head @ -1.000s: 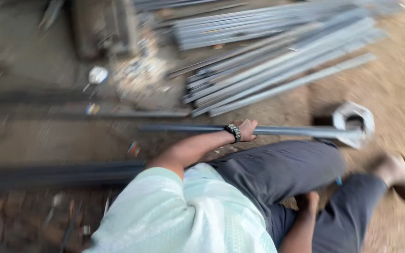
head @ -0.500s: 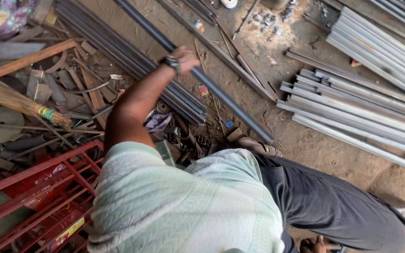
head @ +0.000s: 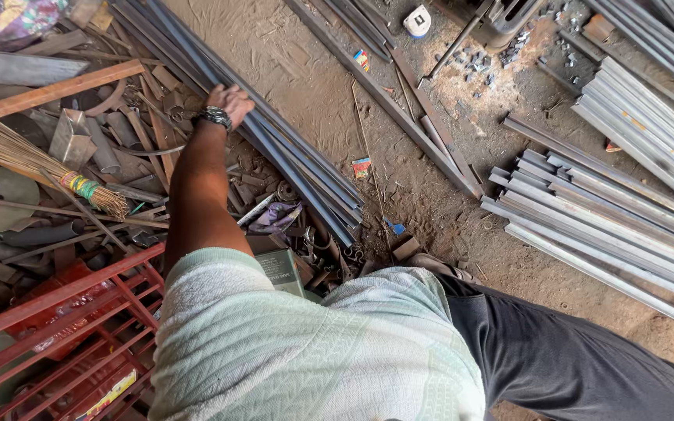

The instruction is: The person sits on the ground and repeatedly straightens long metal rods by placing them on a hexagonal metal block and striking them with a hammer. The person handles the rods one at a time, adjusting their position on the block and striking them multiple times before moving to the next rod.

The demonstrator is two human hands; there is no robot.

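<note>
Carefully now: the bundle of long dark steel bars [head: 290,160] lies on the dirt floor [head: 313,70], running from the upper left down toward your knees, and your left hand [head: 228,101] rests on top of it near its far end. You reach there with the arm fully stretched, and that is where trouble could start. The bars lie loose against one another, so if you lean weight on them or drag one sideways, the others could roll and pinch your fingers between them. The cut ends nearest you look sharp and sit close to the scrap metal pile [head: 118,148], where offcuts, a straw broom [head: 33,160] and a red metal frame [head: 56,327] crowd your arm; a snagged bar could swing into that clutter.

Your left hand lies palm down with the fingers curled over the bars, touching them, but you cannot tell from here whether it truly clamps one or only presses on the bundle. A wristwatch [head: 212,118] sits just behind it. Your right hand is out of view. Lighter grey angle sections [head: 587,210] lie well apart to the right.
</note>
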